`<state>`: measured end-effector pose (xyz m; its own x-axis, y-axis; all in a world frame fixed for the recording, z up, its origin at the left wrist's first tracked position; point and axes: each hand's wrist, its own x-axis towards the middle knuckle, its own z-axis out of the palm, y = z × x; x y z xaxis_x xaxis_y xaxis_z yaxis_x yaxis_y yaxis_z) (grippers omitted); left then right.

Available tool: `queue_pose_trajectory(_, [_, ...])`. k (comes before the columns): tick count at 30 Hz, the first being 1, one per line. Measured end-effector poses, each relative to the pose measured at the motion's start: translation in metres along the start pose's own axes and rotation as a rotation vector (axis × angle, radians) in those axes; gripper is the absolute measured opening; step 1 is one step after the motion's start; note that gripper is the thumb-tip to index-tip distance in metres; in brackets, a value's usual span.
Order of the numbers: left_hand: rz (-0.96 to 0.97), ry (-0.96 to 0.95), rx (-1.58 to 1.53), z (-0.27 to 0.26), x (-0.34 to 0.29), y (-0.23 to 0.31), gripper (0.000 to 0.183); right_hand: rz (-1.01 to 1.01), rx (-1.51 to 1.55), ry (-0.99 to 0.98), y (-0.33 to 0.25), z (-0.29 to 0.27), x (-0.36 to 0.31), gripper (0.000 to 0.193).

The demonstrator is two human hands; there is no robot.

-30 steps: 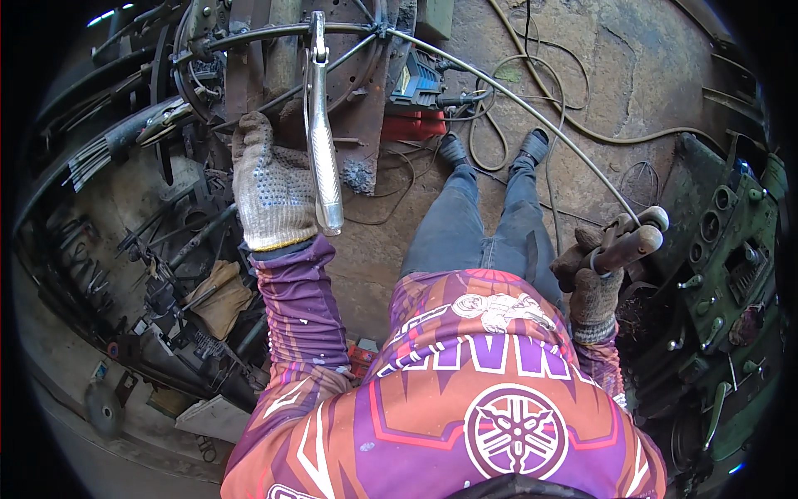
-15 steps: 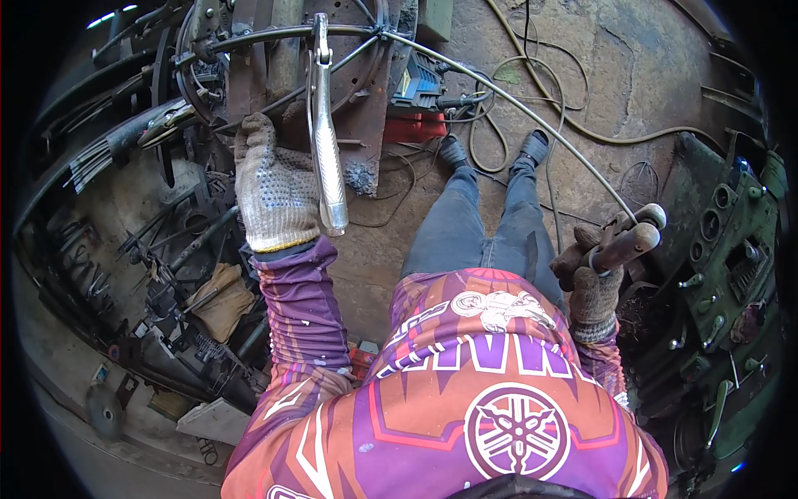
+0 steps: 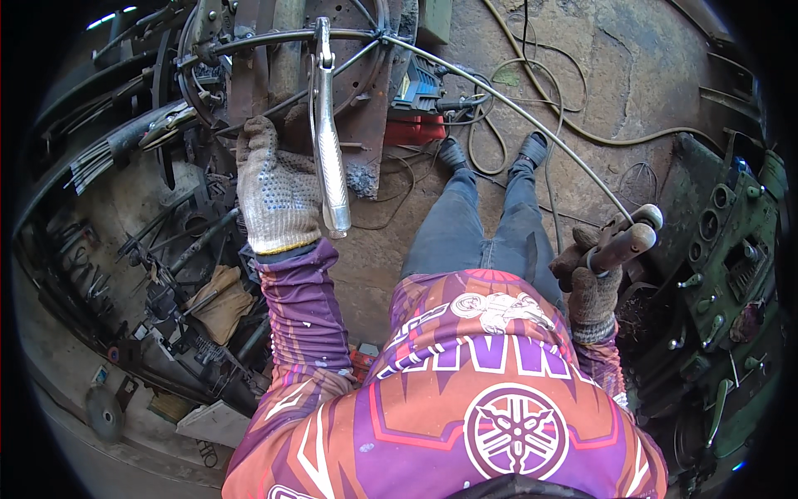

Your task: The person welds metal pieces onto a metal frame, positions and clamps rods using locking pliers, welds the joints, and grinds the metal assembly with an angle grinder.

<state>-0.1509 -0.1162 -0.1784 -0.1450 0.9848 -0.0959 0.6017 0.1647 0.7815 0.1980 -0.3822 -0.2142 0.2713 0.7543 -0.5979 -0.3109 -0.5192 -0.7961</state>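
Note:
My left hand (image 3: 281, 195), in a knitted glove with dotted grip, is at the near edge of a rusty steel plate (image 3: 353, 137). Its fingers bend over a thin steel rod (image 3: 287, 101) of a round frame; the thumb is hidden. Silver locking pliers (image 3: 327, 141) hang beside this hand, their jaws at the frame's curved bar (image 3: 274, 36). My gloved right hand (image 3: 592, 279) is closed round a welding electrode holder (image 3: 623, 248). From it a long thin electrode (image 3: 532, 115) slants up to the left, its far end at the joint (image 3: 381, 36) where the bars meet.
A blue welding machine (image 3: 418, 86) stands by a red box (image 3: 414, 130) beyond the plate. Cables (image 3: 582, 129) loop across the floor near my feet. A green machine with levers (image 3: 723, 274) is at the right. Metal parts and a brown cloth (image 3: 223, 301) lie at the left.

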Motion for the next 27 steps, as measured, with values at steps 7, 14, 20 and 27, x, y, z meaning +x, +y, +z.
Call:
queue_pose_trajectory(7, [0.342,-0.012,0.43,-0.002,0.006,-0.007,0.037,0.0,-0.039,0.014,-0.002,0.001,-0.001,0.067])
queue_pose_trajectory(14, [0.513,0.006,0.642,-0.003,0.007,-0.003,0.034,0.016,-0.018,0.031,-0.005,0.006,-0.003,0.079])
queue_pose_trajectory(20, [-0.081,0.046,-0.339,0.01,0.0,0.019,0.031,-0.059,0.081,0.028,-0.003,0.007,-0.003,0.089])
queue_pose_trajectory(27, [-0.405,0.044,-0.748,0.014,-0.005,0.043,0.029,-0.046,0.047,0.062,-0.006,0.014,-0.013,0.087])
